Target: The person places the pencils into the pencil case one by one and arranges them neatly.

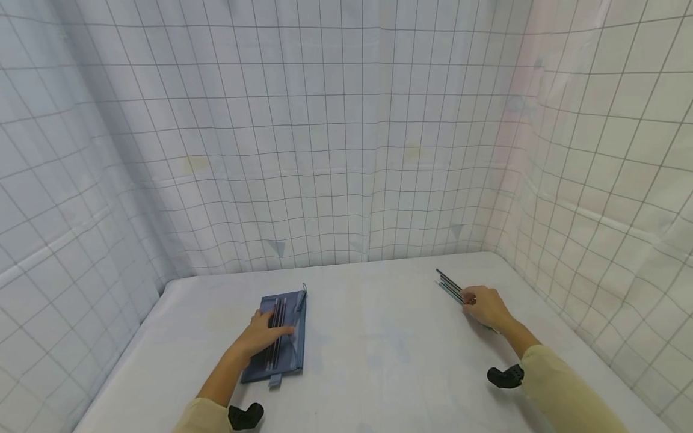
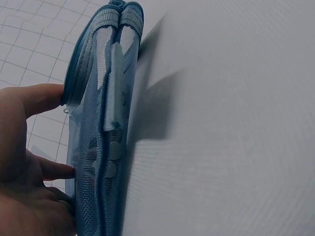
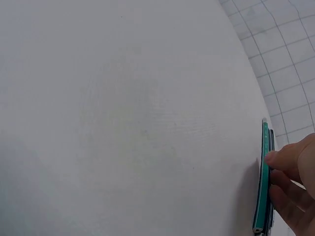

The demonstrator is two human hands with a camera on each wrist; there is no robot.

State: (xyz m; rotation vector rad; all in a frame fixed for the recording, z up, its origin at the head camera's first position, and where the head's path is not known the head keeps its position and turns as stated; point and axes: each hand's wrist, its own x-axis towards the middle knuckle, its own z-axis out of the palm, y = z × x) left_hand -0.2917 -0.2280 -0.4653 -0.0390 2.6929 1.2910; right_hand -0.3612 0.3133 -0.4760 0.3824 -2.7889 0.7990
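Note:
A blue zip pouch (image 1: 298, 355) with mesh sides lies on the table left of centre. Over it my left hand (image 1: 261, 335) is spread, thumb to the right, fingertips on its upper face. Dark thin lines run lengthwise across the pouch under the hand. In the left wrist view the pouch's side (image 2: 93, 147) shows its zip and a pale fabric tab (image 2: 115, 88). At the table's right, my right hand (image 1: 486, 308) pinches a bunch of thin pencils (image 1: 450, 287) between thumb and fingers. One green pencil (image 3: 263, 182) faces the right wrist camera, with darker ones behind it.
The white table (image 1: 373, 337) stretches between the two hands. White cloth with a grid of dark lines (image 1: 335, 150) hangs behind it and on both sides. A black wrist device (image 1: 506, 377) sits at the right sleeve, another (image 1: 246, 416) at the left.

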